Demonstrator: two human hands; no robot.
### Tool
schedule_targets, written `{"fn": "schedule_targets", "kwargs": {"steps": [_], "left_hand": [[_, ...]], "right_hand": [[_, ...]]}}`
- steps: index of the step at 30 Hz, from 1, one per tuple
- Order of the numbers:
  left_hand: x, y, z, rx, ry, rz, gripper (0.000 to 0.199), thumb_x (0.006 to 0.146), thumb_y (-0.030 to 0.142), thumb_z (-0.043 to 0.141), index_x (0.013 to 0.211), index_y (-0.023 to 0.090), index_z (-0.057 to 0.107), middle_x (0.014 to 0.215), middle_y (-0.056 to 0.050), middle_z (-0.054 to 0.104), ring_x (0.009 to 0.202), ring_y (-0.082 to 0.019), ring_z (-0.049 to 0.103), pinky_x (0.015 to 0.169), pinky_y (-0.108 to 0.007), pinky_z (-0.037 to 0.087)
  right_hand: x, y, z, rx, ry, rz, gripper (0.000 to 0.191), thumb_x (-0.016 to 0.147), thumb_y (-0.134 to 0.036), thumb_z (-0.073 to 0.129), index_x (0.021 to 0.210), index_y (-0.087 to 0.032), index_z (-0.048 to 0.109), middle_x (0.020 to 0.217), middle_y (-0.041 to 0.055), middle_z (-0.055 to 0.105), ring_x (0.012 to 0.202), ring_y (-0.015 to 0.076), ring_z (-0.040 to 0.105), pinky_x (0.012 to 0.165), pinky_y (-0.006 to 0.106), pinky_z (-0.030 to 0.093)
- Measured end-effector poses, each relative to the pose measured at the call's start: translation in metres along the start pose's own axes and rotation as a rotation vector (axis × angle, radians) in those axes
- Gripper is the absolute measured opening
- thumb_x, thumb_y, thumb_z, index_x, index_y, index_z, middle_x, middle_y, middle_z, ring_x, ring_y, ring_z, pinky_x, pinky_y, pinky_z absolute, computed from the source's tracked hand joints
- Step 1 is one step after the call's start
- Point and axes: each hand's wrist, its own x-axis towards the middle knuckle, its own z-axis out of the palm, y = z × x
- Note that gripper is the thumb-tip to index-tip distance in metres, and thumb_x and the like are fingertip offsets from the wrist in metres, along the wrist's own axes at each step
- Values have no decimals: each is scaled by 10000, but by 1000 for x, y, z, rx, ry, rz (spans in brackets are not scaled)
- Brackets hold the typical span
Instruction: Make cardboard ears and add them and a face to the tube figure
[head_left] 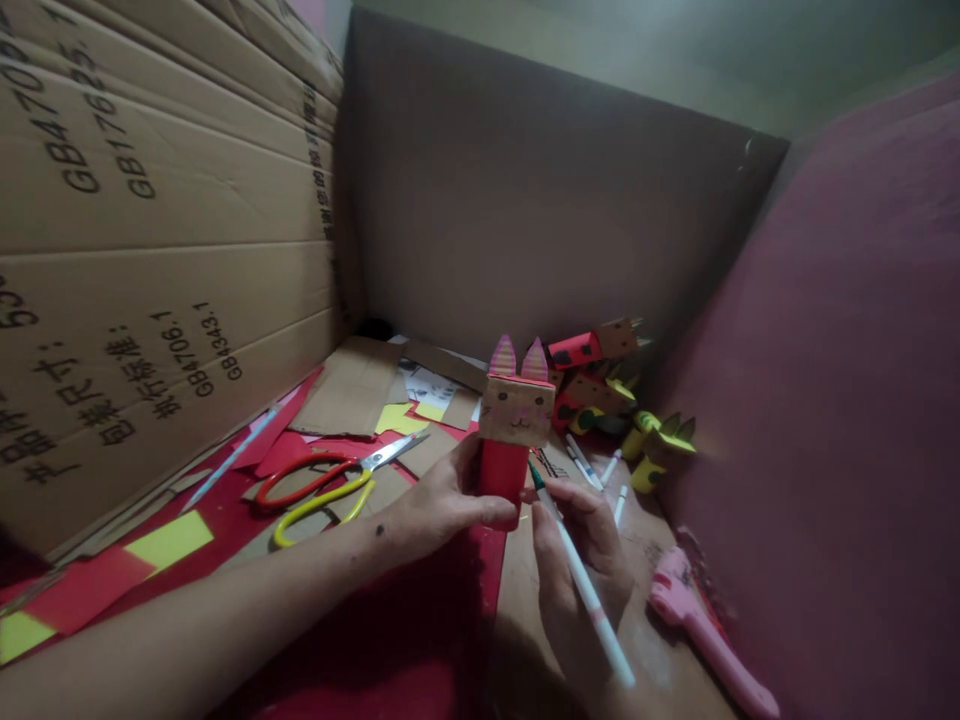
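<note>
Upright at the centre stands a red paper tube figure [501, 470] with a square cardboard cat face [520, 412] and two pink striped ears. My left hand [454, 500] is wrapped round the tube from the left, its thumb across the lower front. A white marker [589, 590] with a green tip is held in my right hand [581, 560], just right of the tube. The marker's tip points up at the tube's right edge; whether it touches is unclear.
Open scissors [337, 485] with red and yellow handles lie left on cardboard pieces. Similar paper figures [596, 385] and several white markers [585, 462] lie at the right back. A pink tool [705, 630] lies at the right edge. Cardboard [187, 210] rises at the left.
</note>
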Motion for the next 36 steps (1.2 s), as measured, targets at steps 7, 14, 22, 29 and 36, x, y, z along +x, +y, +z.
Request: {"fn": "schedule_targets", "kwargs": {"steps": [7, 14, 22, 29, 36], "left_hand": [[2, -10, -3, 6, -67, 8, 581, 700, 134, 769, 1198, 207, 478, 1050, -40, 624, 1104, -247, 547, 893, -367, 460], [2, -21, -3, 23, -72, 20, 509, 701, 135, 774, 1135, 194, 515, 1056, -35, 593, 990, -212, 541, 856, -363, 449], [-1, -17, 1, 12, -72, -6, 528, 692, 116, 759, 1148, 204, 507, 1049, -31, 585, 1037, -238, 525, 904, -394, 426], [0, -21, -1, 22, -69, -16, 538, 699, 135, 765, 1165, 200, 506, 1053, -42, 594, 1016, -240, 537, 891, -401, 439], [0, -21, -1, 41, -59, -2, 560, 692, 126, 767, 1185, 204, 512, 1085, -49, 592, 1007, -235, 537, 881, -390, 448]], "right_hand": [[-1, -1, -4, -60, -22, -157, 311, 835, -31, 595, 1070, -234, 594, 938, 23, 647, 876, 165, 660, 749, 291, 545], [-6, 10, -4, -55, -3, -153, 238, 846, -80, 593, 1035, -225, 578, 933, 39, 629, 877, 188, 652, 739, 338, 554], [-9, 7, -6, -63, -2, -108, 232, 843, -79, 584, 1015, -233, 578, 914, 29, 603, 885, 190, 644, 745, 337, 540], [-10, 6, -5, -62, -7, -109, 212, 857, -99, 582, 1021, -232, 575, 921, 36, 638, 821, 176, 667, 702, 318, 567], [-10, 7, -5, -93, -7, -104, 187, 859, -120, 586, 1017, -220, 580, 901, 49, 656, 829, 197, 683, 692, 334, 576]]}}
